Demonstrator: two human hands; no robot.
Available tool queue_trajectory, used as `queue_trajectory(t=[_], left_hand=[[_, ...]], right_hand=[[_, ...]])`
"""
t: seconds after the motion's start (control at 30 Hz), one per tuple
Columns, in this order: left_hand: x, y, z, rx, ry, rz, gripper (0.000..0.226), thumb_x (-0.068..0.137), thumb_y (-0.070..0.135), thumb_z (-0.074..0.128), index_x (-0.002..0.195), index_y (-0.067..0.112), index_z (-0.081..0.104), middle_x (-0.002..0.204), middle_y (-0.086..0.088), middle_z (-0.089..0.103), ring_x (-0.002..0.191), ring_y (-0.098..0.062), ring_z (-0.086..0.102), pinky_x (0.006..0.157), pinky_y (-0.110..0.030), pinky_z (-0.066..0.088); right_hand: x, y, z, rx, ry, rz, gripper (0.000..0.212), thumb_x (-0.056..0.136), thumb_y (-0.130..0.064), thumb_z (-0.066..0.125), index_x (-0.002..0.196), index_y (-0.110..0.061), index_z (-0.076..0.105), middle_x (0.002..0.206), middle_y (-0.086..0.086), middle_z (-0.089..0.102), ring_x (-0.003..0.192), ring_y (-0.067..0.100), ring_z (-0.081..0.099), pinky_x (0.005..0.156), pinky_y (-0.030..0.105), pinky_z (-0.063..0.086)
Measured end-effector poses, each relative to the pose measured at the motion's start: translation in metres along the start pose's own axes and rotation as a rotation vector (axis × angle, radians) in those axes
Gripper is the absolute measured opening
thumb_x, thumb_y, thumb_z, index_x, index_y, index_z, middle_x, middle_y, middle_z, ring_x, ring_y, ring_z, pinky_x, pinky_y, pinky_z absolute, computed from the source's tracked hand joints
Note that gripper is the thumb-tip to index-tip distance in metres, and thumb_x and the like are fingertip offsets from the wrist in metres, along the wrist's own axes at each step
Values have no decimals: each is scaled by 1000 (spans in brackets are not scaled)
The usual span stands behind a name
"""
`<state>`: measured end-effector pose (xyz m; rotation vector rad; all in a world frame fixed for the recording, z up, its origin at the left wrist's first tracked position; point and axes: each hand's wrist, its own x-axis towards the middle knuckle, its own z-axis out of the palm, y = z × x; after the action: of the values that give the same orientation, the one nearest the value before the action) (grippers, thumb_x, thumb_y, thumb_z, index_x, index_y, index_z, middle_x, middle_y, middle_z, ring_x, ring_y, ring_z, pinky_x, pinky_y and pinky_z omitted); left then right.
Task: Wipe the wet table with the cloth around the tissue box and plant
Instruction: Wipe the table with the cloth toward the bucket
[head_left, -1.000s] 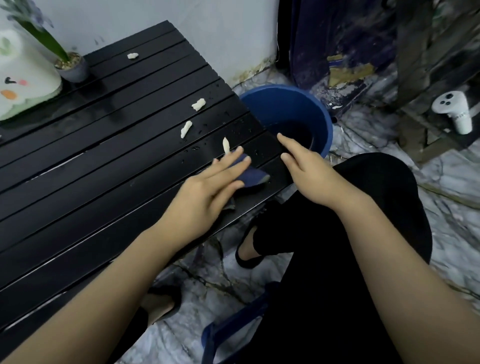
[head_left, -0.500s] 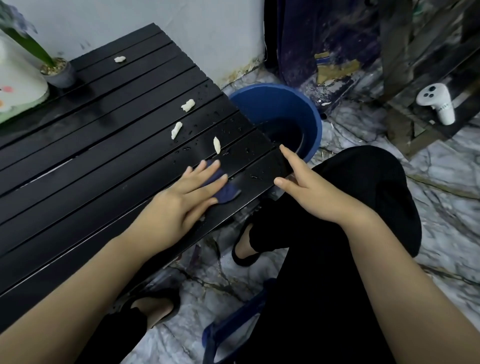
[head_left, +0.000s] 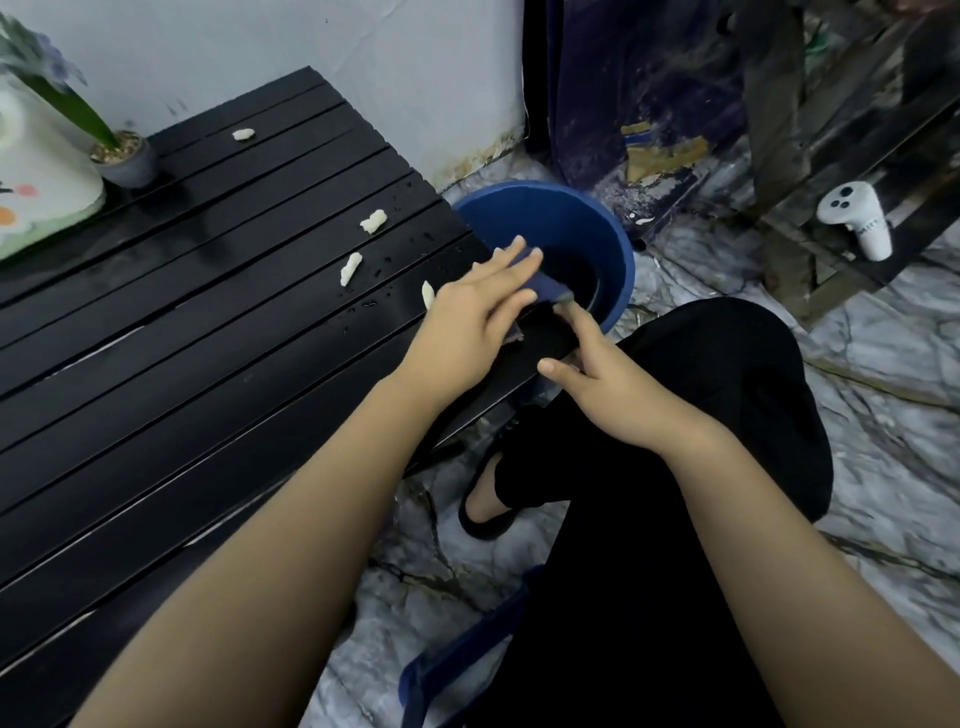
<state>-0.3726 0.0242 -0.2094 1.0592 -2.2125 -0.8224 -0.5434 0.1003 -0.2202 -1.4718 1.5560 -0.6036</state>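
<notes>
A black slatted table (head_left: 182, 322) fills the left of the view, with water drops near its right corner. My left hand (head_left: 472, 317) lies flat on a dark blue cloth (head_left: 548, 286) at that corner, and part of the cloth sticks out past the edge. My right hand (head_left: 597, 364) rests at the table's right edge, its forefinger touching the cloth's tip. A white and green tissue box (head_left: 36, 176) and a small potted plant (head_left: 124, 156) stand at the far left back.
Several pale crumbs lie on the slats, such as one crumb (head_left: 350, 267). A blue bucket (head_left: 613, 228) stands on the marble floor by the table's corner. A white controller (head_left: 857, 218) sits at the right. My black-clad legs are below.
My left hand has slid the cloth from the table's near edge up to the right corner by the bucket. My right hand has moved in to touch the cloth.
</notes>
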Motion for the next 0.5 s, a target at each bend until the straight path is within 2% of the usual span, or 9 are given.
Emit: queue_trajectory(t=[0.07,0.13,0.27,0.37,0.43,0.5], left_hand=[[-5,3,-17,-82,153,-48,42,101,18,56,142,15,53,151,-6,47,143,-11,40,120,-29,30],[-17,2,-44,-42,264,-73,41,100,18,57,141,15,54,150,-4,49,141,-7,42,120,-25,29],[-72,-24,-104,206,266,-191,42,100,18,57,142,16,53,151,-4,46,142,-9,40,120,-23,27],[-118,-52,-129,322,348,-420,41,101,19,55,141,18,55,151,-4,45,141,-9,40,117,-15,25],[-136,-68,-132,391,418,-632,42,102,23,52,144,17,51,155,-10,40,146,-18,34,120,-27,25],[-141,-76,-123,479,377,-771,47,104,30,45,150,23,40,162,-12,26,151,-31,20,121,-46,21]], right_hand=[[-1,-1,0,3,-11,11,76,99,-33,52,157,-21,3,164,-6,11,149,9,16,121,41,21],[-1,0,-2,12,-29,29,74,99,-36,51,156,-25,5,164,-7,13,148,11,20,121,42,23],[2,1,-3,-1,-42,25,71,98,-36,52,155,-27,11,159,-4,27,143,15,33,117,44,29],[3,1,-3,12,-42,7,66,98,-33,54,153,-28,18,155,-7,34,139,11,39,116,42,33],[4,2,-3,32,-40,4,67,94,-41,54,151,-31,21,153,-7,37,138,10,40,115,43,34],[5,3,-3,47,-50,12,70,90,-47,54,150,-34,21,154,-8,36,139,10,39,115,44,33]])
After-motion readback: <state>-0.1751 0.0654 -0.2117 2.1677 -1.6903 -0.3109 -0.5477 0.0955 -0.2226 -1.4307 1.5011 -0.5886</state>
